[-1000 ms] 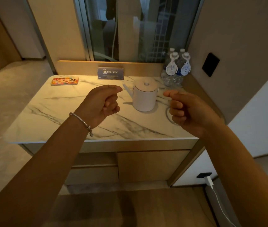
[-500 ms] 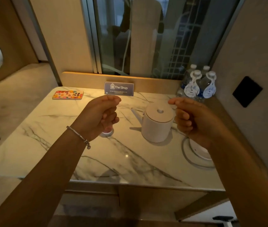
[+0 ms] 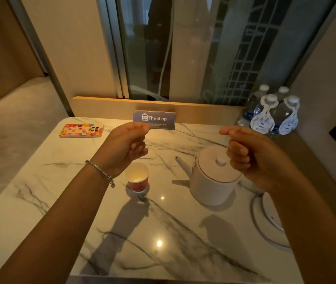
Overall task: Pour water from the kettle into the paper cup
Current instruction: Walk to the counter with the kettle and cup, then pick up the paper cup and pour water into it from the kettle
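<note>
Behind right hand [image 3: 253, 156], kettle [image 3: 212, 179] handle hidden; cup [image 3: 136, 177] clear.

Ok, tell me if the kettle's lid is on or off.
On. The round lid with its knob sits flat on the kettle, which stands upright on the marble table.

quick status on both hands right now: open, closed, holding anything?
Left hand: loosely curled, holding nothing, raised above the paper cup.
Right hand: loosely curled, holding nothing, raised over the kettle, not gripping it.
</note>
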